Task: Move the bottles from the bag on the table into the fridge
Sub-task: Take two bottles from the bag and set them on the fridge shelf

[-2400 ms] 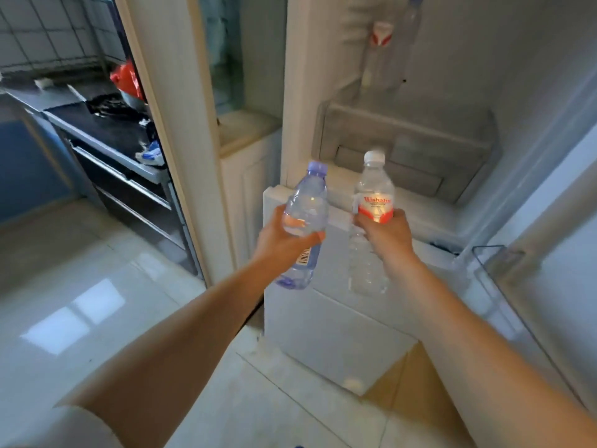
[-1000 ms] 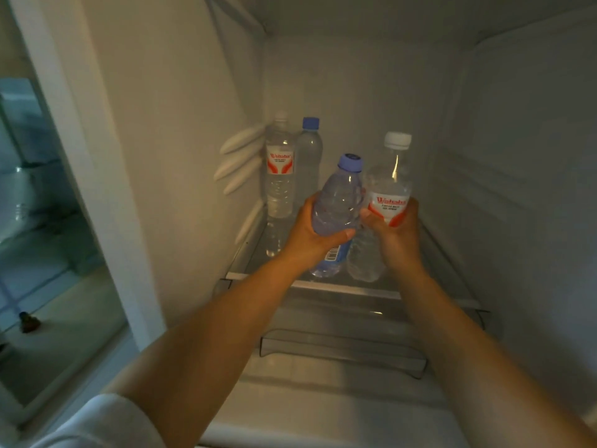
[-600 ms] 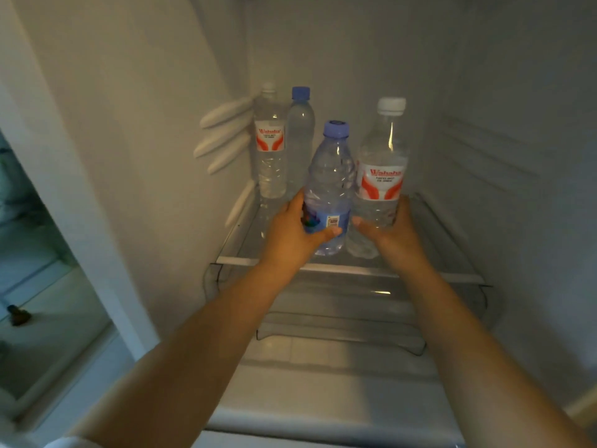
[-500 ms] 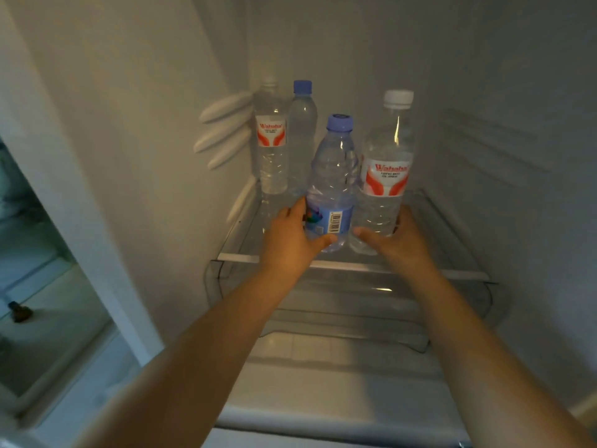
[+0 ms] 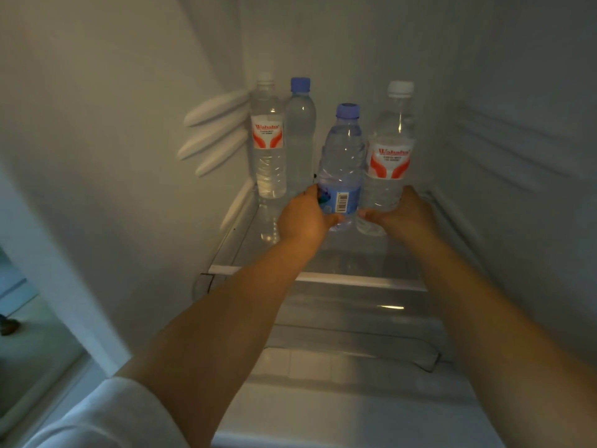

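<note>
Clear plastic catches what little light there is: my left hand (image 5: 302,218) grips the blue-capped bottle (image 5: 340,169) low on its body, thumb curled across the base of the label, and my right hand (image 5: 402,215) grips the white-capped bottle (image 5: 389,153) near its bottom. Both stand upright, touching side by side, on the glass shelf (image 5: 323,278) inside the fridge (image 5: 97,124); whether their bases bear fully on the glass I cannot tell, since my hands cover them. Behind them, in the back left corner, a second white-capped bottle (image 5: 268,140) and a second blue-capped bottle (image 5: 300,137) already stand together. So I judge four bottles in the fridge, two of them not yet let go. The bag and table are out of view, so I cannot say how many remain there.
</note>
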